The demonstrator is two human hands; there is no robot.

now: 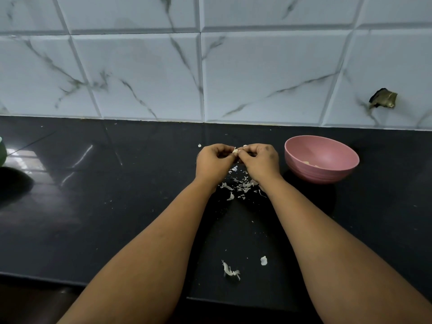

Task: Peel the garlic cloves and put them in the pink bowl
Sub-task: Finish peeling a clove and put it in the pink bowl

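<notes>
My left hand (214, 163) and my right hand (259, 162) meet above the black counter, fingers curled, and both pinch one small pale garlic clove (235, 150) between their fingertips. Most of the clove is hidden by my fingers. The pink bowl (321, 157) stands on the counter just right of my right hand, with a few pale peeled pieces (309, 163) lying in its bottom. Under my hands lies a scatter of white garlic skins (240, 184).
The black counter (117, 206) runs to a marble-tiled wall (210, 66) at the back. More garlic skin scraps (230, 270) lie near the front edge between my forearms. A green object (1, 152) pokes in at the far left. A torn spot (383, 99) marks the wall at right.
</notes>
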